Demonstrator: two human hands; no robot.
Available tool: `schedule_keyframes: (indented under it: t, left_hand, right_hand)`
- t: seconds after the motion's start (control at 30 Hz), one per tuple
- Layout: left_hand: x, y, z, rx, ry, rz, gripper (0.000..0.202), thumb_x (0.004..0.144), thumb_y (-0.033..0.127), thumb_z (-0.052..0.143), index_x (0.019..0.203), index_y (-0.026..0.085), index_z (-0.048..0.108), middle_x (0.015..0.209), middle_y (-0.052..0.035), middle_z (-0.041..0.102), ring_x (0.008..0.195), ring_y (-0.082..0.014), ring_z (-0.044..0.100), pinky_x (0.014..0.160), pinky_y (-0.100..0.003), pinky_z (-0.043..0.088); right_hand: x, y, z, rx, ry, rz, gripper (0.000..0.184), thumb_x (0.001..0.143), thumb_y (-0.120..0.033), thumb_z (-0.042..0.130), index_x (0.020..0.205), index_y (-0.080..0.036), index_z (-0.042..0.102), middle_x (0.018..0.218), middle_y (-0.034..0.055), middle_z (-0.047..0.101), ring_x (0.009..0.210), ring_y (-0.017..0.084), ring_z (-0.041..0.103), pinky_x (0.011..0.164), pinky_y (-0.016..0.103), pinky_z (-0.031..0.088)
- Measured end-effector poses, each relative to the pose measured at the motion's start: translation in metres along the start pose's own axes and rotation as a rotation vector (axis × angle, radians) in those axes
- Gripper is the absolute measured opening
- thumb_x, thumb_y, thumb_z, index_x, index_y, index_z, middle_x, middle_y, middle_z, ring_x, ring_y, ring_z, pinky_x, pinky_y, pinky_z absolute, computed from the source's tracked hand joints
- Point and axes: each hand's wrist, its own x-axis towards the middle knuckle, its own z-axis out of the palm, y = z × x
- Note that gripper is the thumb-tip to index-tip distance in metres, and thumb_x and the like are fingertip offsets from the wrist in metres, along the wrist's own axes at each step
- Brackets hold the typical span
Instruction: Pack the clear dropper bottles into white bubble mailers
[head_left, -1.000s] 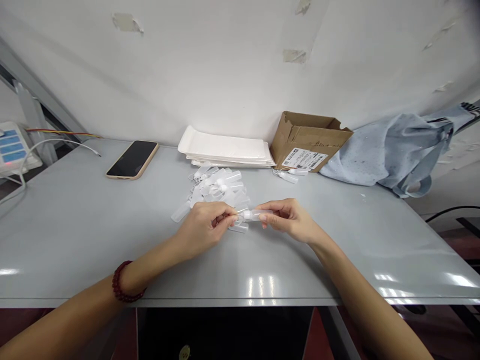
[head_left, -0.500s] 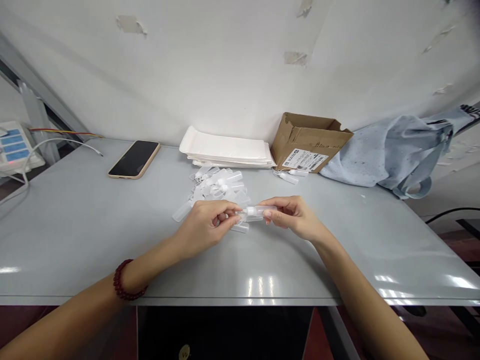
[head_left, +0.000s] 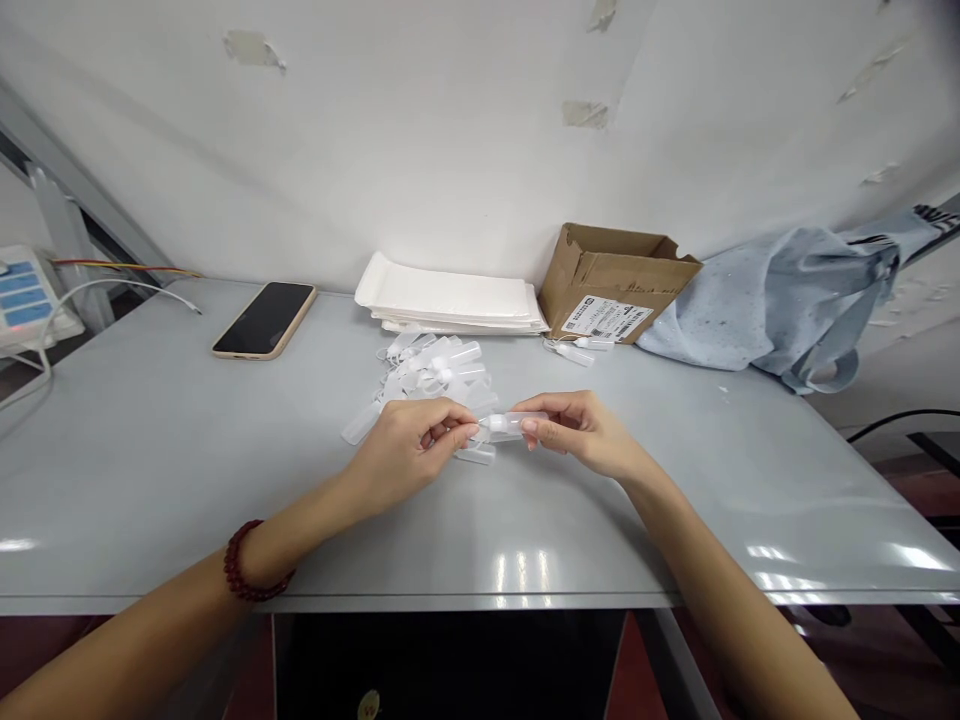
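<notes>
A small clear plastic bottle point(head_left: 508, 423) with a white cap end lies level between my two hands, just above the grey table point(head_left: 150, 470). My right hand point(head_left: 581, 432) pinches its body from the right. My left hand point(head_left: 409, 452) pinches the white cap end from the left; a dark red bead bracelet sits on that wrist. Right behind my hands lies a heap of several similar clear bottles and caps point(head_left: 435, 372).
A phone point(head_left: 264, 318) lies face up at the back left. A stack of white pouches point(head_left: 450, 297) and an open cardboard box point(head_left: 613, 283) stand against the wall, with two loose bottles point(head_left: 577, 349) before the box. A blue cloth bag point(head_left: 795, 300) lies right.
Both hands have stayed together on the bottle, with only small finger shifts at the cap end. Nothing else on the table has moved.
</notes>
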Motion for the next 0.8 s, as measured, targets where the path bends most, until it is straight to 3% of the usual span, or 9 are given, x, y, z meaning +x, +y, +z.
schedule_keyframes:
  t: [0.33,0.63,0.7,0.8]
  left_hand:
    - [-0.002,0.0,0.0,0.015,-0.006,0.019,0.015,0.085,0.017,0.055,0.076,0.016,0.067,0.059,0.0025,0.065,0.05,-0.0077,0.053,0.049,-0.018,0.039]
    - [-0.001,0.003,0.001,0.064,-0.008,0.023,0.014,0.085,0.019,0.056,0.077,0.017,0.067,0.059,0.0029,0.065,0.047,-0.0074,0.051,0.047,-0.018,0.039]
    - [0.0,0.003,0.001,0.086,0.025,0.028,0.012,0.084,0.02,0.057,0.077,0.017,0.067,0.059,0.0029,0.065,0.048,-0.0072,0.051,0.048,-0.018,0.041]
    - [0.002,0.001,-0.002,0.179,0.099,0.049,0.013,0.084,0.021,0.058,0.075,0.016,0.065,0.059,0.0031,0.064,0.047,-0.0067,0.05,0.049,-0.017,0.041]
  right_hand:
    - [0.001,0.003,0.008,0.002,0.015,-0.011,0.035,0.082,-0.043,0.061,0.096,-0.013,0.071,0.065,0.0014,0.059,0.063,0.013,0.05,0.059,0.027,0.036]
    - [0.001,-0.001,0.012,-0.011,0.011,-0.007,0.036,0.083,-0.047,0.058,0.091,-0.014,0.071,0.06,0.0001,0.057,0.058,0.012,0.047,0.054,0.026,0.034]
    - [0.005,0.001,0.009,-0.07,0.11,-0.026,0.037,0.085,-0.05,0.056,0.086,-0.015,0.07,0.066,0.0018,0.061,0.063,0.013,0.052,0.058,0.026,0.038]
    - [0.012,0.015,-0.004,-0.315,0.443,-0.097,0.036,0.087,-0.05,0.051,0.088,-0.017,0.067,0.087,0.0062,0.067,0.079,0.018,0.058,0.065,0.029,0.043]
